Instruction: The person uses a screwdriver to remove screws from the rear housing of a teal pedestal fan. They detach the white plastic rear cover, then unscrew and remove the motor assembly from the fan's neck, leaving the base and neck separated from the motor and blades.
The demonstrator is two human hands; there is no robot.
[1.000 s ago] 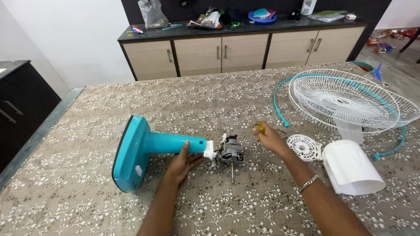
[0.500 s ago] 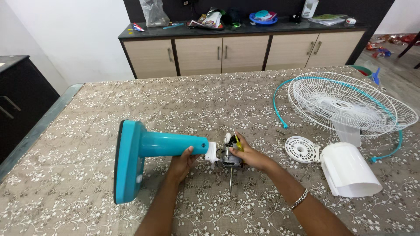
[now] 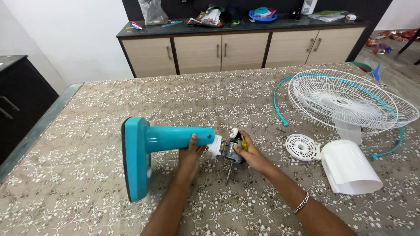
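Steadying the teal plastic fan stand (image 3: 168, 139) with left hand (image 3: 191, 154) fingers wrapped around it, right hand (image 3: 249, 154) fingers pinch a yellow-handled screwdriver (image 3: 243, 142) at the bare metal motor (image 3: 230, 151); loosening seemingly needs firm, square seating.

There is one view only, from a camera worn on the person's head. It looks forward and steeply down across the table (image 3: 87, 209), whose near edge falls below the frame and whose far edge runs across the upper third. The left edge of the table shows as a grey strip slanting up from the lower left corner. The camera sits close over the near middle of the table, so both forearms enter from the bottom edge. Beyond the far edge it takes in a cabinet (image 3: 240, 50) against the back wall and a patch of floor (image 3: 393, 57) at upper right.
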